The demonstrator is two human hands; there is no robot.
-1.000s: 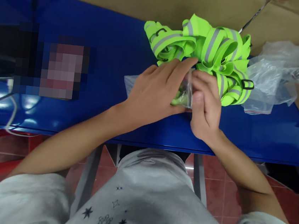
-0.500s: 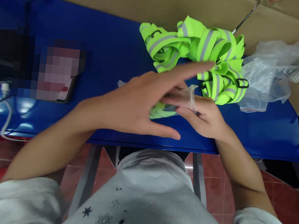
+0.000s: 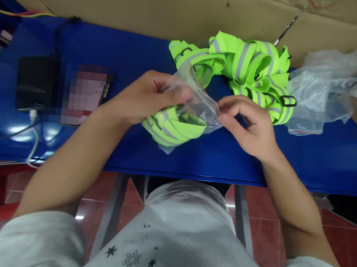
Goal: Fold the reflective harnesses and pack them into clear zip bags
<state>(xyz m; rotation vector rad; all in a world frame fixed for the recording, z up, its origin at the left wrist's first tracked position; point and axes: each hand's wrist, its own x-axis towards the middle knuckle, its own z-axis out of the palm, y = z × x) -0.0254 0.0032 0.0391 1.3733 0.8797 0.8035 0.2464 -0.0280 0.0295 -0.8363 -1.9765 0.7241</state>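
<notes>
A clear plastic bag (image 3: pixel 210 113) hangs between my hands, with a folded neon-yellow reflective strap (image 3: pixel 175 129) inside its lower left part. My left hand (image 3: pixel 160 95) is closed on the bag's upper left side, thumb on the film and some fingers hidden behind it. At the right corner of the bag's mouth, my right hand (image 3: pixel 249 124) pinches the edge between thumb and fingers. Just beyond both hands lies a heap of neon-yellow reflective straps (image 3: pixel 246 64) with grey stripes and black buckles.
Several clear plastic bags (image 3: pixel 323 89) lie right of the heap. On the left of the blue table (image 3: pixel 136 52) are a black device (image 3: pixel 32 84) with a white cable and a blurred-out flat object (image 3: pixel 83 98). Cardboard (image 3: pixel 131 5) lines the back.
My right hand has come out of the bag's mouth and now pinches its edge. My left hand, spread before, has closed on the bag. The bagged strap shows more fully.
</notes>
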